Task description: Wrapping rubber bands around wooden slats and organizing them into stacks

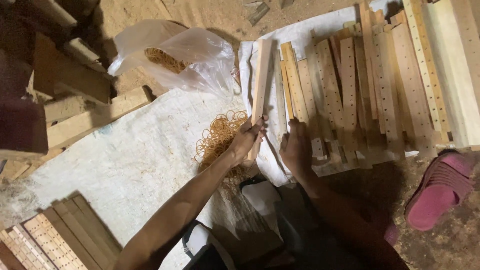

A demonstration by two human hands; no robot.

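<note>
Taking the heap of rubber bands as the landmark: just right of it, the left hand was closed around the lower end of a bundle of wooden slats, which stood tilted away from the person with its far end over the white sack. Farther right of the bands, the right hand lay palm down on the near ends of the loose drilled slats; its fingers were curled over them, but whether they gripped one could not be told.

To do this well, I judged, the slats in the left hand should be squared at their ends and held tight low down, so none slips out of the stack. The right hand would do best to lift one slat cleanly instead of dragging its neighbours, and to keep the drilled faces turned the same way.

There was no raised surface; everything lay on the floor. Well left of the bands, rough timber offcuts were piled in shadow, and below them a second stack of drilled slats sat on pale woven sheeting. Above the bands lay a clear plastic bag with more bands inside. Far right of them, a pink sandal rested on sawdust-covered ground. The light was dim.
</note>
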